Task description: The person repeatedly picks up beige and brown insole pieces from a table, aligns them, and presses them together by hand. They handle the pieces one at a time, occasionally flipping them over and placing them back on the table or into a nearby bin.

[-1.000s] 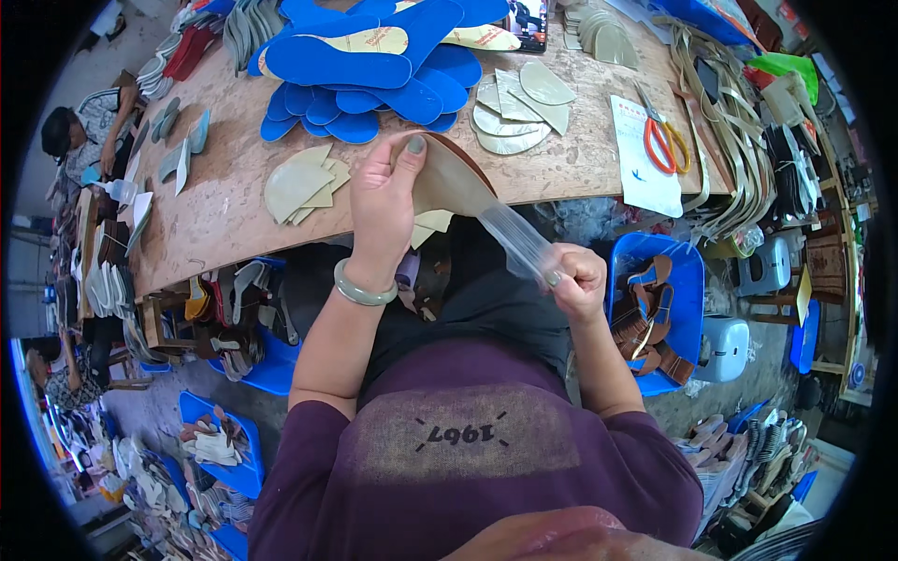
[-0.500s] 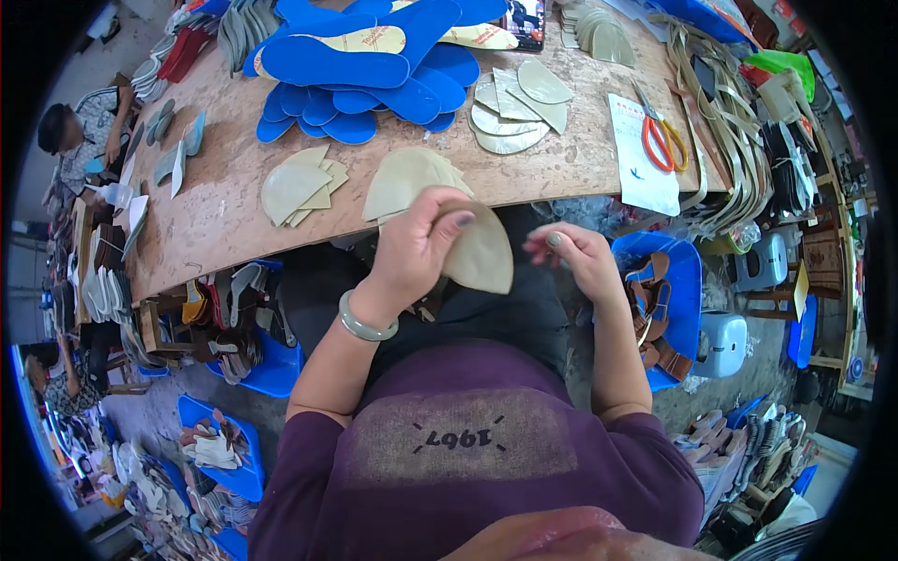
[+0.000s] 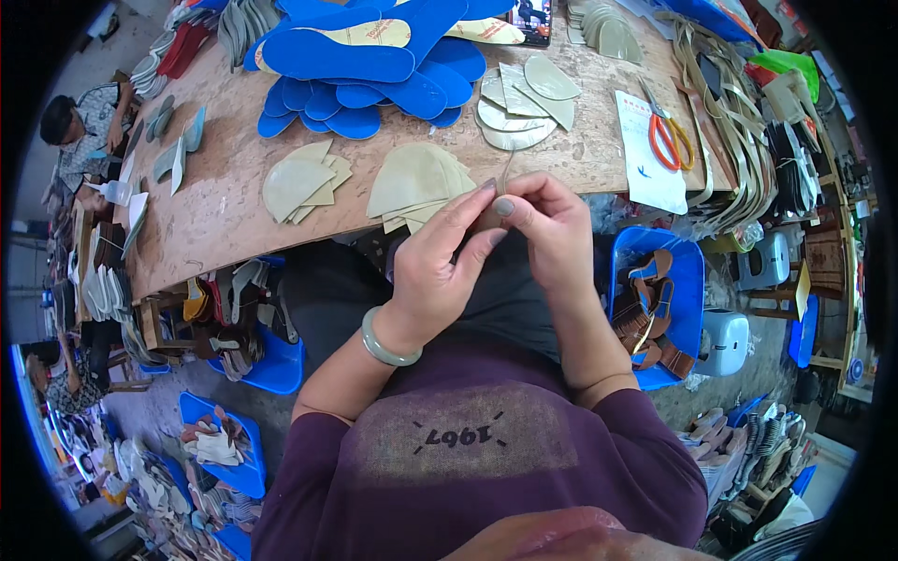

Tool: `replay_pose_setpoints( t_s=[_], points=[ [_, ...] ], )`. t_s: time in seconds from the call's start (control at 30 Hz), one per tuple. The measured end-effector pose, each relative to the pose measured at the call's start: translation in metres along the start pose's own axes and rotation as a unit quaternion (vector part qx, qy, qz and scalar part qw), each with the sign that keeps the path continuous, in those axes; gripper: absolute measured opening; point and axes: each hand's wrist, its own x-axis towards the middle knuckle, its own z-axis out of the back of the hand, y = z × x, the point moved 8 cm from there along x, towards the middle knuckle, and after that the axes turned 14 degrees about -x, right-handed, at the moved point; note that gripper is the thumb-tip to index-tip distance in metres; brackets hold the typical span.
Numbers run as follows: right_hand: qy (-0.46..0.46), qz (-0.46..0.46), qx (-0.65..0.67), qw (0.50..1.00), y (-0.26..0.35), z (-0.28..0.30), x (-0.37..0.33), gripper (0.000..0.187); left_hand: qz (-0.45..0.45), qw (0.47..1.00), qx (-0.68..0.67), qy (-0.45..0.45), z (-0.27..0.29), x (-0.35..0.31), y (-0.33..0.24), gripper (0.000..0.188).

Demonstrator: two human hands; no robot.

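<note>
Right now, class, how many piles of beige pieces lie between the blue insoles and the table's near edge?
2: the left pile and the right pile, just beyond the person's left hand. Any beneath the insoles would be hidden.

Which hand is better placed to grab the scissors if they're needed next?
Probably the right hand. The scissors lie on the table to its right. The left hand is farther off and would have to reach past it. Both are at a thin tan piece, though.
</note>
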Motion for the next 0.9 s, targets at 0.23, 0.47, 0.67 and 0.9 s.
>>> replay_pose_setpoints(
  t_s=[0.23,0.47,0.67,0.9],
  points=[
    [0.068,-0.057,-0.003,0.996,-0.014,0.003,0.004,0.018,0.078,0.995,-0.061,-0.013,0.004,-0.002,0.022,0.031],
    [0.074,-0.021,-0.067,0.995,-0.009,0.003,0.004,0.019,0.117,0.983,-0.139,-0.022,0.002,-0.003,0.034,0.031],
    [0.059,-0.022,-0.126,0.99,-0.003,0.001,0.001,0.018,0.066,0.996,-0.063,-0.013,0.004,-0.001,0.03,0.031],
    [0.071,-0.023,-0.123,0.99,-0.008,0.001,0.006,0.017,0.053,0.998,-0.037,-0.01,0.002,-0.002,0.028,0.029]
  ],
)
